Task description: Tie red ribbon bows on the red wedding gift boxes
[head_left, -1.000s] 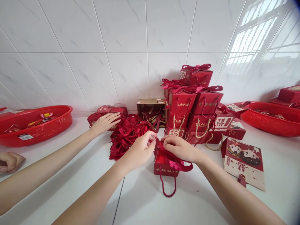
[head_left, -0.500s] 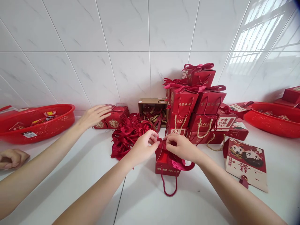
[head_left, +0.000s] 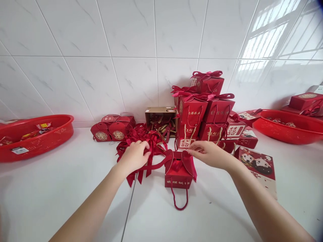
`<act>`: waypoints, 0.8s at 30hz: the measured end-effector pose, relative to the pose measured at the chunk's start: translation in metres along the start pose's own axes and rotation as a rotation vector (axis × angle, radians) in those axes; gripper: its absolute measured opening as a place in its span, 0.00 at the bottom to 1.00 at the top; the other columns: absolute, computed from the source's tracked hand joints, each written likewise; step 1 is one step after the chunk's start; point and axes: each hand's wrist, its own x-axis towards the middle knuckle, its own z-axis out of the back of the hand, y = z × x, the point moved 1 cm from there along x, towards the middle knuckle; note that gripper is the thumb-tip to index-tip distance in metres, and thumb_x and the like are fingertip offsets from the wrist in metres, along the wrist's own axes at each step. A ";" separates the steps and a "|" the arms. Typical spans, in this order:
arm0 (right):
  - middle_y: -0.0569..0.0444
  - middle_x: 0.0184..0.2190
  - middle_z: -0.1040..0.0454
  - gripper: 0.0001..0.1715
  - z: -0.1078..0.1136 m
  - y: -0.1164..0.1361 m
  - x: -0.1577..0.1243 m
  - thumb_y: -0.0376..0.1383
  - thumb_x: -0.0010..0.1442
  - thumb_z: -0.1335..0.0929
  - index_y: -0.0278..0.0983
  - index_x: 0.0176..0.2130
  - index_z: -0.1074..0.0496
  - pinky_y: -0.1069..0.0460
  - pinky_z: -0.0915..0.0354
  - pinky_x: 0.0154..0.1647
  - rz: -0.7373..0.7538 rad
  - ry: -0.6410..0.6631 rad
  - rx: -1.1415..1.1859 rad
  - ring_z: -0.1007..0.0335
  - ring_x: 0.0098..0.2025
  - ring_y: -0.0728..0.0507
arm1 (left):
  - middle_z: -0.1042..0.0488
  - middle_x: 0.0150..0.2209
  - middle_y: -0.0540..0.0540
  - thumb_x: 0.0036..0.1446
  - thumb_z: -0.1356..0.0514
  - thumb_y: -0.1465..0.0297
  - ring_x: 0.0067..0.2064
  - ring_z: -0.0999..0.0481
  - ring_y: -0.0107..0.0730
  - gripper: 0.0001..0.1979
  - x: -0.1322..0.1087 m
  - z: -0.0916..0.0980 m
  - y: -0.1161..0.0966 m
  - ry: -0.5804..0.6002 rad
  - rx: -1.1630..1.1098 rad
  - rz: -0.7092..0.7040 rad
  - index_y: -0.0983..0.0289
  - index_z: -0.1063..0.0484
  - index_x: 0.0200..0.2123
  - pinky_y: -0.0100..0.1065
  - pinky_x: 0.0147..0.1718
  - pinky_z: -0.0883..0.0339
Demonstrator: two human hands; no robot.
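A small red gift box [head_left: 178, 181] with a looped cord handle [head_left: 180, 207] stands on the table before me, its rounded top flaps raised. A red ribbon [head_left: 158, 165] stretches from the box's left flap to my left hand [head_left: 134, 155], whose curled fingers hold it beside the ribbon pile [head_left: 143, 137]. Over the box's right flap, my right hand [head_left: 213, 154] has its thumb and fingertips closed at the edge; exactly how they grip is hard to see. More ribbon hangs down the box's right side.
Finished red gift boxes [head_left: 193, 111] are stacked behind, with a cardboard carton [head_left: 160, 110] beside them. Several rounded red boxes [head_left: 117, 131] stand further left. Red plastic baskets with wrapped sweets flank the table, one left [head_left: 47, 141], one right [head_left: 285, 129]. A flat printed box [head_left: 263, 174] lies right.
My left hand has moved left from the flap, drawing the ribbon out. My right hand has shifted slightly right. A co-worker's arms have left the view at left, uncovering the rounded boxes.
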 end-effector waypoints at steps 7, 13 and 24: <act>0.51 0.40 0.24 0.17 -0.027 -0.024 -0.011 0.48 0.55 0.31 0.38 0.38 0.29 0.48 0.34 0.45 0.000 -0.056 0.231 0.28 0.43 0.42 | 0.30 0.43 0.54 0.55 0.44 0.56 0.45 0.30 0.40 0.14 -0.015 -0.040 -0.032 0.250 -0.342 -0.030 0.59 0.36 0.37 0.40 0.46 0.37; 0.57 0.28 0.32 0.20 -0.037 -0.030 -0.016 0.50 0.55 0.31 0.36 0.29 0.35 0.52 0.38 0.33 0.036 0.112 0.363 0.36 0.31 0.48 | 0.33 0.36 0.50 0.54 0.43 0.59 0.38 0.31 0.33 0.13 -0.033 -0.047 -0.030 0.322 -0.388 0.060 0.59 0.43 0.35 0.35 0.39 0.37; 0.60 0.19 0.52 0.23 -0.031 -0.026 -0.034 0.36 0.60 0.39 0.38 0.21 0.56 0.54 0.53 0.24 0.368 -0.113 -0.057 0.56 0.23 0.51 | 0.45 0.24 0.46 0.55 0.45 0.51 0.26 0.46 0.26 0.21 -0.065 -0.016 -0.017 0.441 -0.371 0.128 0.62 0.42 0.22 0.30 0.25 0.50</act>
